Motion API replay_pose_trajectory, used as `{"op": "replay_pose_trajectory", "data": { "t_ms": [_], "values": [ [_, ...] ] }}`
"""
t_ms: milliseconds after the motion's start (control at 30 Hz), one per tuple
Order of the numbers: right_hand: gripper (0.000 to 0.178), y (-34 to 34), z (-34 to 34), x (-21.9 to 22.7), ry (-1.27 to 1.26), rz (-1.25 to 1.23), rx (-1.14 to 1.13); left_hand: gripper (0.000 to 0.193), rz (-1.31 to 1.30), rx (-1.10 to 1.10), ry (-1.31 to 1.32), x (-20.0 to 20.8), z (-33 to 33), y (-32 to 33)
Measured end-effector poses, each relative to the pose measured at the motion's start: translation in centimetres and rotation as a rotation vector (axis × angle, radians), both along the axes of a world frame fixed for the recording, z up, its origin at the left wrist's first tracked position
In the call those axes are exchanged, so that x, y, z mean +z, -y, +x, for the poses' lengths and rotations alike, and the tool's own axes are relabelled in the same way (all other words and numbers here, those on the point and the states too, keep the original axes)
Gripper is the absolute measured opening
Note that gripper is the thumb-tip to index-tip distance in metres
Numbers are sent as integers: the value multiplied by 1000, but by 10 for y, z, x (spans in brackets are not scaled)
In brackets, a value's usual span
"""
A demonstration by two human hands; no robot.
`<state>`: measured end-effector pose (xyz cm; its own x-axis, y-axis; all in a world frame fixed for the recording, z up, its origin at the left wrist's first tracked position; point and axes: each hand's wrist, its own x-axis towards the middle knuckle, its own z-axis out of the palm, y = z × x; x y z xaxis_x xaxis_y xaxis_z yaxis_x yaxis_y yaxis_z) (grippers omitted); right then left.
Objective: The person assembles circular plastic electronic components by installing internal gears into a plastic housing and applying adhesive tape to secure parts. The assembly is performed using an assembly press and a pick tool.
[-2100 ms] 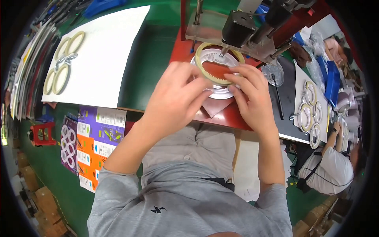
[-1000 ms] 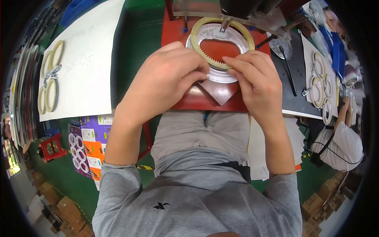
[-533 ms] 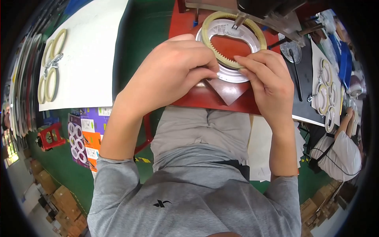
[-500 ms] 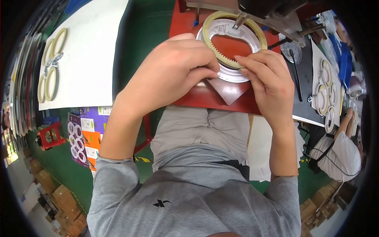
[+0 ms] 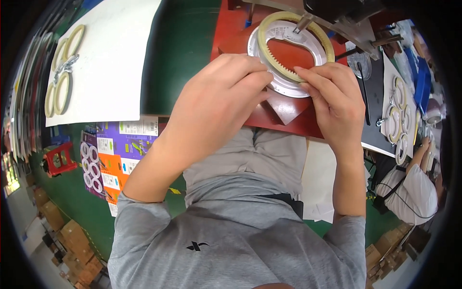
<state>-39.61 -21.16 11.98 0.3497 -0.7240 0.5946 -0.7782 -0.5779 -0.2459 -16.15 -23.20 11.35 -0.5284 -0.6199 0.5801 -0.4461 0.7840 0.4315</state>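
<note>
With our right hand (image 5: 337, 98) we pinch the cream toothed ring (image 5: 263, 42) at its near edge; our left hand (image 5: 224, 94) bunches its fingertips beside the white ring (image 5: 288, 89) beneath, whether on anything we cannot tell. Both rings lie over the red base (image 5: 226, 30)

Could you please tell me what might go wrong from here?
The yellowish toothed ring looks offset from the white ring beneath, so it could seat crookedly. The metal prong at its far side might snag it if lifted. The right hand pinches its near edge, so the grip might slip.
</note>
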Motion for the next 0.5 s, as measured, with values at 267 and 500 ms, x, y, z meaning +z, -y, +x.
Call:
{"op": "replay_pose_trajectory", "data": {
  "t_ms": [267,500],
  "values": [
    [29,-9,9,-1,-28,-18,-11,28,-49,38,34,-11,4,-4],
    [29,-17,24,-2,7,-3,-57,30,95,136,-91,-18,1,-21]
  ]
}}
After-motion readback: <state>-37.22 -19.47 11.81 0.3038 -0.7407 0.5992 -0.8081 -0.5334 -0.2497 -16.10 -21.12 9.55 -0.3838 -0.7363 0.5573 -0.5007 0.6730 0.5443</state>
